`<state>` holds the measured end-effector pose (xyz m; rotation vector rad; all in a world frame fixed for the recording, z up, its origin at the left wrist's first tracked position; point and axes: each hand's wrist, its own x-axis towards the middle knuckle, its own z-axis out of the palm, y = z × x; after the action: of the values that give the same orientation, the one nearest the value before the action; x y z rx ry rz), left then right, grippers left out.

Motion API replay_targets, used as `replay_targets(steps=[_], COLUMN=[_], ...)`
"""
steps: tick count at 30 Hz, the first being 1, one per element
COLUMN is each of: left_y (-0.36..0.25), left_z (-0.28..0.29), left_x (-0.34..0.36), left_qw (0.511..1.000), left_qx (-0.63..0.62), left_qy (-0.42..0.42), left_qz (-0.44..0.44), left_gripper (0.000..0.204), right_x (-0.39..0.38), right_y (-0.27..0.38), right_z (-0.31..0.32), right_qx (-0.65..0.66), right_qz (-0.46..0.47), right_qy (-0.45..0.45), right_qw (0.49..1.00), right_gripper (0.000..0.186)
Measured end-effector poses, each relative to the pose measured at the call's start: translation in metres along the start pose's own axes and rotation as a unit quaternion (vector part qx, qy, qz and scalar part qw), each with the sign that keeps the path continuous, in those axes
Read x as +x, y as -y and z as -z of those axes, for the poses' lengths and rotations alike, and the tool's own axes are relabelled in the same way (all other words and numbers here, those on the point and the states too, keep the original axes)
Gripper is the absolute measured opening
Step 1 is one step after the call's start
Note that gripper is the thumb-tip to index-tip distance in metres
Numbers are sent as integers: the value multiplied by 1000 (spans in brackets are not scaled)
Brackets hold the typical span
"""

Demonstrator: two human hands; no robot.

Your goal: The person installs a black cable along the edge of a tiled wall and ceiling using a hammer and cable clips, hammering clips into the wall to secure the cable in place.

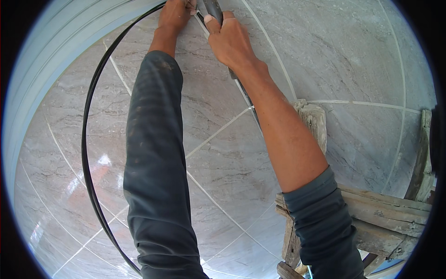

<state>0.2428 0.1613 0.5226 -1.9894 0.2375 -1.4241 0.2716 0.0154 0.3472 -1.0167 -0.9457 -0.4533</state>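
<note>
At the upper edge, my left hand is partly cut off by the picture's rim. Its fingertips are closed close to a thin dark cable, around something small and pale that I cannot make out. Just to its right, my right hand is wrapped around the dark grey handle of a tool. The tool's far end lies outside the picture, so its kind is hidden. The cable runs beneath the right hand and forearm along the tiles, with a small white clip on it.
Grey marbled tiles with pale joints fill most of the view. A black cable loop curves down the left side. Ribbed pale panelling borders the upper left. A rough wooden frame stands at the lower right, beside my right sleeve.
</note>
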Motion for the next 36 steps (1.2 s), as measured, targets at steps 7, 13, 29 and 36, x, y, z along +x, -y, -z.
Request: replay_targets(steps=[7, 13, 29, 36], left_y=[-8, -4, 6, 1], left_z=[-6, -3, -7, 1], left_x=[5, 3, 7, 4], left_qw=[998, 997, 999, 999], left_qx=[-9, 26, 9, 33], left_qy=[-5, 9, 2, 25], left_qz=[69, 78, 51, 33], left_gripper=[31, 29, 18, 14], right_x=[9, 4, 12, 8], right_y=[-20, -4, -9, -14], right_z=[-1, 2, 4, -1], right_qx=[-53, -34, -48, -92], right_qz=[12, 21, 8, -11], right_qy=[-59, -46, -49, -11], right_qw=[997, 998, 998, 996], right_gripper=[49, 52, 57, 52])
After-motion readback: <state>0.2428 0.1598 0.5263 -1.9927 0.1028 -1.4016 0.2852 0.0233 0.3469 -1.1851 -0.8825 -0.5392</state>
